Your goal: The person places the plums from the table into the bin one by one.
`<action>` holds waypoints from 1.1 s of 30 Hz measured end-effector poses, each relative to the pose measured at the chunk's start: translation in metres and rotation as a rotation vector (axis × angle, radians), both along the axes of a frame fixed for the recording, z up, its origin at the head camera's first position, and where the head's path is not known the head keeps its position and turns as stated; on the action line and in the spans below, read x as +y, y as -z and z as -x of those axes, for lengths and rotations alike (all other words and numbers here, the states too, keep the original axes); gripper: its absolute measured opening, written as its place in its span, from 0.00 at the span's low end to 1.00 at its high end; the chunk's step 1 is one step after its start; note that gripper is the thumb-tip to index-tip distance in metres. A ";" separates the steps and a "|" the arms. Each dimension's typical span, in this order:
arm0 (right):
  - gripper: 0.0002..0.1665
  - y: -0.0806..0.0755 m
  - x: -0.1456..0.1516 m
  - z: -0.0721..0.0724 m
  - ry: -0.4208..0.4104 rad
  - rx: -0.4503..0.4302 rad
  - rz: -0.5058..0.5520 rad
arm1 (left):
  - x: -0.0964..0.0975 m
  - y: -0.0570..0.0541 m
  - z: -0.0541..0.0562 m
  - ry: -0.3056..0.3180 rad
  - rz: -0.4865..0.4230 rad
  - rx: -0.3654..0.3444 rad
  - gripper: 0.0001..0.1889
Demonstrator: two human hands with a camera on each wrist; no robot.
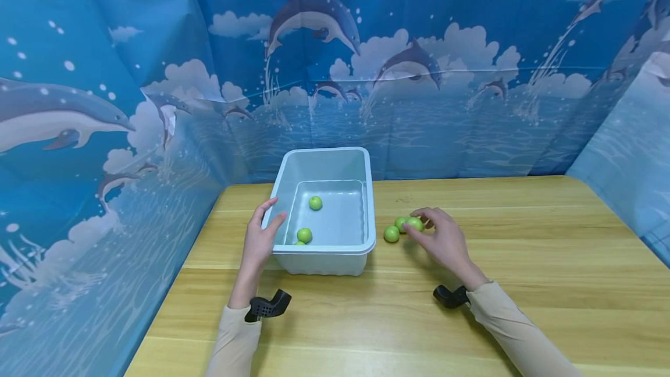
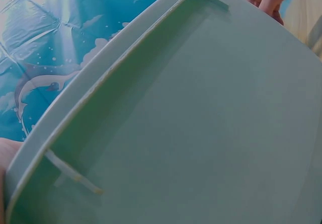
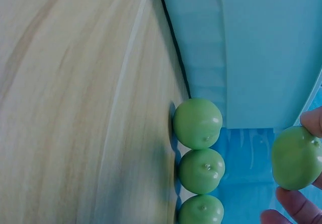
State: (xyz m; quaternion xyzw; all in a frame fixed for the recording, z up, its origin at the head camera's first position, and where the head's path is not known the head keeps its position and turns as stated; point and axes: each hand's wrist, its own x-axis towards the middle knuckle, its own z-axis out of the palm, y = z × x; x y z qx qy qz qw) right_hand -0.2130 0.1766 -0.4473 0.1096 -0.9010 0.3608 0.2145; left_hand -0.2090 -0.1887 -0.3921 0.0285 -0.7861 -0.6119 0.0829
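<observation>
My left hand [image 1: 260,237] grips the left rim of a pale blue-grey plastic bin [image 1: 320,249], thumb on the inner side and fingers outside. Between the thumb and fingers of my right hand [image 1: 442,240] is a small round green fruit [image 3: 296,158], raised off the table just right of the bin. Below it, three similar green fruits [image 3: 197,123] sit in a row on the wood in the right wrist view. Inside the bin lie a green fruit [image 1: 315,202] near the middle and another [image 1: 304,235] near the front wall, which partly hides a third.
The wooden table [image 1: 523,249] reaches back to a blue dolphin-print sheet [image 1: 460,132] hung behind it and along the left side. A black wrist camera [image 1: 269,306] is strapped to the left wrist, and a second one [image 1: 450,297] to the right.
</observation>
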 end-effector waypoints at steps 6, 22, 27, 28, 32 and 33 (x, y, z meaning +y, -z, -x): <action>0.20 -0.001 -0.001 0.000 0.002 0.011 0.002 | 0.000 0.000 0.000 0.002 0.004 0.007 0.26; 0.17 -0.012 -0.006 0.000 -0.018 0.126 0.062 | 0.000 -0.002 -0.001 0.003 0.001 -0.006 0.26; 0.16 -0.016 -0.009 0.000 -0.021 0.158 0.068 | 0.001 -0.002 -0.001 0.002 0.005 -0.005 0.25; 0.16 -0.017 -0.010 -0.001 -0.022 0.165 0.066 | 0.001 -0.002 -0.001 0.003 0.004 -0.004 0.25; 0.16 -0.023 -0.013 -0.003 -0.030 0.198 0.065 | 0.000 -0.002 0.000 0.008 -0.003 -0.001 0.26; 0.16 -0.025 -0.014 -0.003 -0.032 0.206 0.064 | 0.000 -0.002 0.000 0.008 -0.004 0.000 0.26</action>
